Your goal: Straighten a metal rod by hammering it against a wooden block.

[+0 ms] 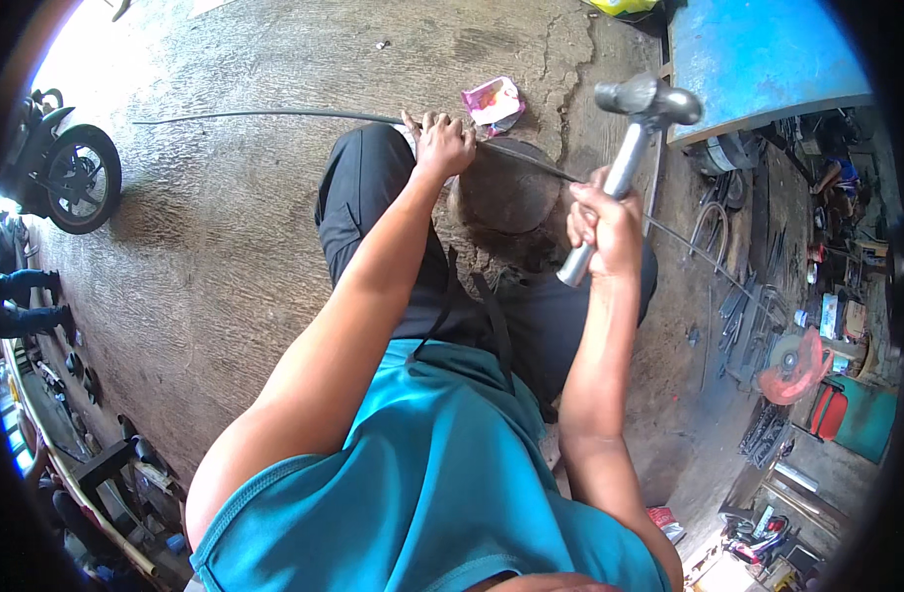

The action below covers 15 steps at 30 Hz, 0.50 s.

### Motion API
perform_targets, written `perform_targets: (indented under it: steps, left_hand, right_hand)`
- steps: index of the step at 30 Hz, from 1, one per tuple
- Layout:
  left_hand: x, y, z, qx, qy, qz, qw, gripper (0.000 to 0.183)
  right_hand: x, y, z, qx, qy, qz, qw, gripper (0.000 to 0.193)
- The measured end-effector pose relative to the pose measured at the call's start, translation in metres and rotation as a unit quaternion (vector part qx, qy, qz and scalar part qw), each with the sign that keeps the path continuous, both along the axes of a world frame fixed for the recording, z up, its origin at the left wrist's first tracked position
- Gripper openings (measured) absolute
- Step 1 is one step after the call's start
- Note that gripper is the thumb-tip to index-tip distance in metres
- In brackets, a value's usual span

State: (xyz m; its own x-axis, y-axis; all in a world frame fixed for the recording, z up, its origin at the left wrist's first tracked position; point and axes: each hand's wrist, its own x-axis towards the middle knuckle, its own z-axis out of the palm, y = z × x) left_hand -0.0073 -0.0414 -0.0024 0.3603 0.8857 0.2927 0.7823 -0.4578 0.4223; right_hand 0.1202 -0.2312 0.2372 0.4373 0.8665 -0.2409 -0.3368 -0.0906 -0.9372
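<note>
The long thin rod runs left to right over the far edge of the round block, its right end slanting nearer the person. Left of the block, the left hand reaches forward, fingers curled on the rod; right of it, the bent right hand grips a ball-peen hammer, head pointing away.

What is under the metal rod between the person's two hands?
A round dark block shows below the metal rod. Whatever lies directly beneath the left hand is covered and cannot be seen.
</note>
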Motion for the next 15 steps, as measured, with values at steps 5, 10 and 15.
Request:
perform_targets:
  steps: [5, 10, 15]
  left_hand:
    - [-0.005, 0.003, -0.005, -0.052, 0.057, -0.049, 0.996, 0.04]
    - [-0.008, 0.003, -0.014, -0.094, 0.021, -0.045, 0.994, 0.037]
    - [-0.01, 0.01, -0.012, -0.152, 0.046, -0.045, 0.986, 0.04]
  right_hand:
    - [0.005, 0.007, 0.062, 0.103, -0.03, 0.026, 0.994, 0.014]
    - [0.012, 0.024, 0.113, 0.221, -0.064, 0.088, 0.969, 0.013]
    - [0.015, 0.02, 0.122, 0.232, -0.11, 0.078, 0.963, 0.015]
